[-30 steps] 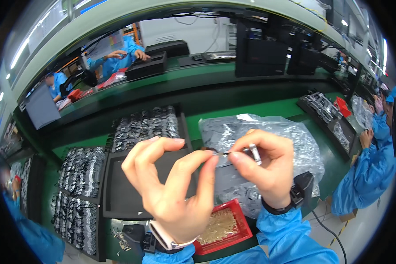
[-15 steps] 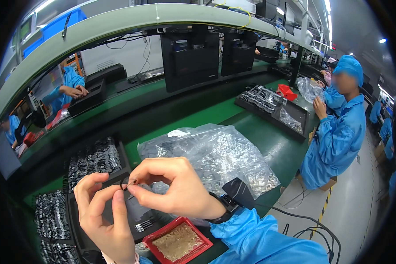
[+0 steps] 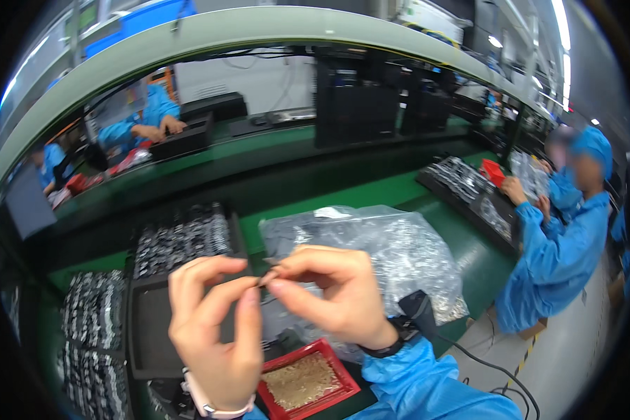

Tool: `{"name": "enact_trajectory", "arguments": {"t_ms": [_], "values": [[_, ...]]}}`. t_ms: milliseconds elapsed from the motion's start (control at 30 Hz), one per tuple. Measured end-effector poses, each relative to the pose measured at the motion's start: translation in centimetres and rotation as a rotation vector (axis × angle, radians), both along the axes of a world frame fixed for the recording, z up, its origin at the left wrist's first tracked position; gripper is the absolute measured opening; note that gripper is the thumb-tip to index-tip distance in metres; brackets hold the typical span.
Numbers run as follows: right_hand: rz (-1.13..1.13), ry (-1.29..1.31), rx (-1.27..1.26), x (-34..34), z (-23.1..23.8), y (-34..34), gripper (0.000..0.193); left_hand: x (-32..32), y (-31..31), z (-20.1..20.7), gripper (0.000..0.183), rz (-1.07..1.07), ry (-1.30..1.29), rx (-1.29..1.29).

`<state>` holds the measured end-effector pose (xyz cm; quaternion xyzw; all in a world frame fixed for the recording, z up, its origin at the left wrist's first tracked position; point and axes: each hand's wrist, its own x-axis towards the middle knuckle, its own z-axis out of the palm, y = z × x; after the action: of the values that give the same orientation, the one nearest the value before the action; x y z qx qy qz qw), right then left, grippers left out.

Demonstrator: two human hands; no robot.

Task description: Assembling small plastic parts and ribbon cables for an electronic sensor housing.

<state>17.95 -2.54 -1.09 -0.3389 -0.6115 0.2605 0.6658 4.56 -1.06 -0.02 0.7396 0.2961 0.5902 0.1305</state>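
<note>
In front of me my left hand (image 3: 217,329) pinches a small dark part (image 3: 263,279) between thumb and index finger. The fingertips of my right hand (image 3: 336,290) close on the same spot from the right. The part is thin and blurred, mostly covered by fingers, so its kind cannot be made out. Just below the hands is a red tray (image 3: 350,381) filled with tiny pale golden pieces. Behind them lies a large clear plastic bag (image 3: 378,245) holding many small shiny pieces.
Black trays (image 3: 147,329) stand at the left, with rows of small black-and-silver parts (image 3: 182,241) in and beside them. Another parts tray (image 3: 462,178) lies at the far right, near a co-worker in blue (image 3: 560,259). A cable (image 3: 479,346) runs from my right wrist.
The view has turned left, so the bench and trays appear farther right. My hands stay together, both still pinching; the red tray shows below them as before.
</note>
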Motion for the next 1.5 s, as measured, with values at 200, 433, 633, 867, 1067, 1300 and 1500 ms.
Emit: {"name": "enact_trajectory", "arguments": {"t_ms": [200, 433, 633, 867, 1067, 1300, 1500], "values": [[0.068, 0.001, -0.030, -0.7, 0.6, -0.5, 0.010, -1.3, -0.1, 0.4, 0.012, 0.000, 0.025, 0.024], [0.033, 0.009, -0.016, 0.0, 0.4, -0.3, 0.009, -0.6, 0.4, 0.1, 0.011, -0.035, 0.000, 0.025], [-0.009, 0.037, -0.020, -1.5, 0.6, -0.1, 0.006, -1.8, 0.5, 0.1, 0.009, 0.004, 0.001, 0.074], [-0.185, 0.106, 0.007, -1.2, -0.3, 0.0, 0.015, -1.2, 0.6, -0.4, 0.005, -0.156, -0.147, 0.078], [0.003, -0.005, -0.107, 1.9, -1.0, 0.0, 0.010, -1.8, 0.1, -0.2, 0.006, -0.130, -0.200, 0.090], [-0.098, -0.216, -0.091, 0.9, -1.5, 1.0, 0.011, -0.3, 0.7, -1.5, 0.013, -0.002, -0.123, 0.290], [-0.111, -0.307, -0.052, 0.6, -1.1, -0.5, 0.010, 0.2, -0.3, -1.5, 0.019, 0.080, -0.105, 0.363]]}}
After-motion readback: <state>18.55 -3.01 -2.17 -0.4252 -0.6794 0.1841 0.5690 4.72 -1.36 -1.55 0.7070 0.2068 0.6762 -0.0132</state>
